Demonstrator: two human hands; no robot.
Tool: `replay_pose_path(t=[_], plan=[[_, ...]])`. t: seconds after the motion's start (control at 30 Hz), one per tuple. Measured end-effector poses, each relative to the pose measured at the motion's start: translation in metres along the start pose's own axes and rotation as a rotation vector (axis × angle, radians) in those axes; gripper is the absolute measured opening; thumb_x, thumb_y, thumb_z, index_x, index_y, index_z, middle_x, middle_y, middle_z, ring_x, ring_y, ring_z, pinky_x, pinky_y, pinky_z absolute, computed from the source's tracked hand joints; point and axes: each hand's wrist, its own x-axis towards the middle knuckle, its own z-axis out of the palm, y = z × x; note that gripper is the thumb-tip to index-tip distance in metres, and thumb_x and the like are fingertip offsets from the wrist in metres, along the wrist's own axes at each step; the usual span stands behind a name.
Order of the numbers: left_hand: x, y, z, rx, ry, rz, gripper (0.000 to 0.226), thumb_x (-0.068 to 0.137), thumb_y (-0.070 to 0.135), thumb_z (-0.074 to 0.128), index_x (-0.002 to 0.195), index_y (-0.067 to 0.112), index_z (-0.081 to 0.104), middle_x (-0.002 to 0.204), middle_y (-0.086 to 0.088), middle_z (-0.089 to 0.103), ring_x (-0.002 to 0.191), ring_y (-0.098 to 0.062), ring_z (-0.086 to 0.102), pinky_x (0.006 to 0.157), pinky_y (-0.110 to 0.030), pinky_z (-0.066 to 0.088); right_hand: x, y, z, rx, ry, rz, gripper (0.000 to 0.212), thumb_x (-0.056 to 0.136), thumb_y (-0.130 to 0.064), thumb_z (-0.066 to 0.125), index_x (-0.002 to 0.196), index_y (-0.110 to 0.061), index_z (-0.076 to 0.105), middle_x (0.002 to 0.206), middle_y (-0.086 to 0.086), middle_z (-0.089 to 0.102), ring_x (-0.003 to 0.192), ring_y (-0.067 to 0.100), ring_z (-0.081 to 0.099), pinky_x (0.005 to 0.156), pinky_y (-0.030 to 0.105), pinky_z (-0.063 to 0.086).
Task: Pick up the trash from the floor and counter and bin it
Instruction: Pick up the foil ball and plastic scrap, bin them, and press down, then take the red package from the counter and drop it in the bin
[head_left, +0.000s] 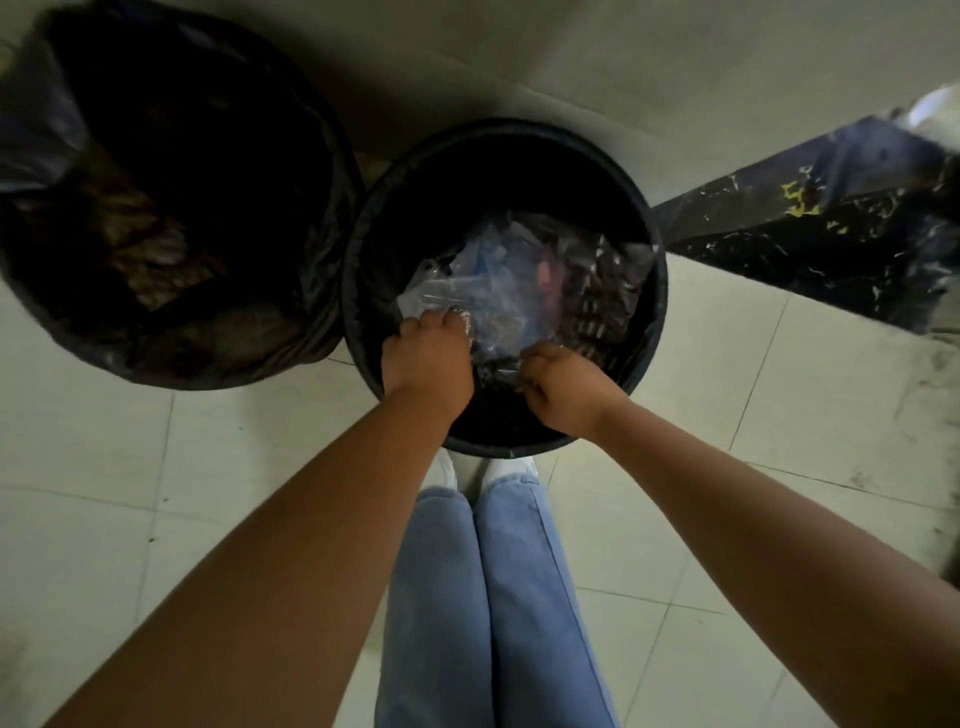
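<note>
Head view looks straight down on two round black bins standing on a pale tiled floor (104, 467). No brand, label or writing can be read anywhere; the picture is dim and the wrappers are too blurred to make out print.

Both hands reach over the near rim of the right-hand bin (655, 332), which is lined with a black bag. The left hand (428, 358) is curled, fingers bent down onto a bundle of clear plastic trash (519, 291) at its near left edge; it appears to be clenched on the crinkled film, with something silvery showing at the knuckles. The right hand (563, 387) is also curled, fingertips pinching the near right edge of the same bundle. The plastic lies inside the bin, filling its near and middle part, with a dark patterned wrapper on its right side and a pinkish patch near the centre.

The left-hand bin (291, 332), touching or just beside the first, holds a dark bag with brownish waste inside. A black speckled stone slab (831, 249) runs along the upper right. Below the hands, legs in light blue jeans (493, 597) and white shoe tips (506, 467) stand at the bin's near rim.
</note>
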Motion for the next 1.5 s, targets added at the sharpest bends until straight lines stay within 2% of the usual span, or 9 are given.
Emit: replay_pose_path(t=[0.2, 0.33, 0.4, 0.5, 0.6, 0.7, 0.87, 1.17, 1.5], plan=[[-0.088, -0.007, -0.065, 0.149, 0.085, 0.056, 0.043, 0.097, 0.014, 0.041, 0.14, 0.013, 0.037, 0.146, -0.009, 0.04, 0.136, -0.029, 0.033, 0.108, -0.039, 0.034, -0.087, -0.036, -0.056, 0.134, 0.158, 0.054, 0.03, 0.09, -0.01, 0.047, 0.113, 0.004, 0.06, 0.116, 0.024, 0.063, 0.109, 0.039, 0.057, 0.092, 0.041, 0.049], [-0.134, 0.004, -0.116, 0.187, 0.156, 0.13, 0.044, 0.099, 0.016, 0.04, 0.143, 0.015, 0.034, 0.154, -0.006, 0.03, 0.144, -0.027, 0.021, 0.115, -0.04, 0.026, -0.136, -0.061, -0.096, 0.137, 0.272, 0.117, 0.039, 0.075, -0.02, 0.039, 0.078, 0.002, 0.071, 0.078, 0.021, 0.073, 0.071, 0.037, 0.07, 0.063, 0.038, 0.06], [-0.152, 0.017, -0.139, 0.214, 0.168, 0.185, 0.046, 0.099, 0.018, 0.041, 0.144, 0.016, 0.033, 0.155, -0.005, 0.028, 0.146, -0.027, 0.018, 0.116, -0.04, 0.024, -0.157, -0.066, -0.112, 0.147, 0.352, 0.139, 0.04, 0.073, -0.021, 0.037, 0.076, 0.0, 0.07, 0.076, 0.019, 0.072, 0.07, 0.036, 0.069, 0.063, 0.038, 0.061], [-0.178, 0.043, -0.168, 0.295, 0.199, 0.298, 0.047, 0.1, 0.022, 0.039, 0.146, 0.018, 0.029, 0.158, -0.004, 0.021, 0.147, -0.027, 0.012, 0.118, -0.041, 0.021, -0.202, -0.076, -0.141, 0.22, 0.49, 0.271, 0.037, 0.084, -0.021, 0.04, 0.097, 0.0, 0.068, 0.103, 0.021, 0.07, 0.099, 0.04, 0.063, 0.086, 0.048, 0.055], [-0.204, 0.079, -0.192, 0.383, 0.255, 0.433, 0.048, 0.102, 0.027, 0.034, 0.148, 0.02, 0.023, 0.161, -0.003, 0.014, 0.149, -0.027, 0.005, 0.121, -0.042, 0.013, -0.252, -0.077, -0.162, 0.217, 0.583, 0.498, 0.045, 0.096, -0.03, 0.042, 0.137, -0.01, 0.042, 0.15, 0.013, 0.037, 0.142, 0.033, 0.025, 0.116, 0.046, 0.022], [-0.237, 0.13, -0.212, 0.466, 0.306, 0.586, 0.048, 0.103, 0.029, 0.031, 0.149, 0.022, 0.021, 0.161, -0.002, 0.011, 0.149, -0.027, 0.002, 0.122, -0.043, 0.009, -0.31, -0.069, -0.177, 0.226, 0.648, 0.658, 0.054, 0.098, -0.037, 0.034, 0.147, -0.017, 0.021, 0.16, 0.005, 0.014, 0.148, 0.026, 0.005, 0.121, 0.045, 0.009], [-0.318, 0.234, -0.221, 0.592, 0.393, 0.871, 0.049, 0.103, 0.032, 0.029, 0.15, 0.022, 0.018, 0.162, -0.002, 0.009, 0.15, -0.026, -0.001, 0.122, -0.044, 0.008, -0.443, -0.048, -0.183, 0.336, 0.81, 0.954, 0.055, 0.098, -0.037, 0.034, 0.148, -0.021, 0.016, 0.16, 0.002, 0.009, 0.148, 0.024, 0.001, 0.121, 0.045, 0.005], [-0.564, 0.416, -0.125, 0.774, 0.412, 1.458, 0.048, 0.103, 0.03, 0.029, 0.149, 0.019, 0.021, 0.162, -0.002, 0.011, 0.15, -0.026, -0.001, 0.122, -0.045, 0.007, -0.739, -0.071, -0.074, 0.513, 1.112, 1.551, 0.055, 0.098, -0.035, 0.036, 0.148, -0.018, 0.019, 0.16, 0.004, 0.01, 0.148, 0.025, 0.003, 0.121, 0.044, 0.005], [-0.873, 0.489, 0.1, 0.821, 0.249, 2.019, 0.045, 0.102, 0.027, 0.034, 0.146, 0.019, 0.028, 0.16, -0.004, 0.018, 0.149, -0.026, 0.005, 0.121, -0.042, 0.011, -1.016, -0.178, 0.151, 0.687, 1.211, 2.194, 0.054, 0.096, -0.029, 0.042, 0.145, -0.011, 0.028, 0.157, 0.01, 0.023, 0.146, 0.028, 0.014, 0.119, 0.046, 0.015]])
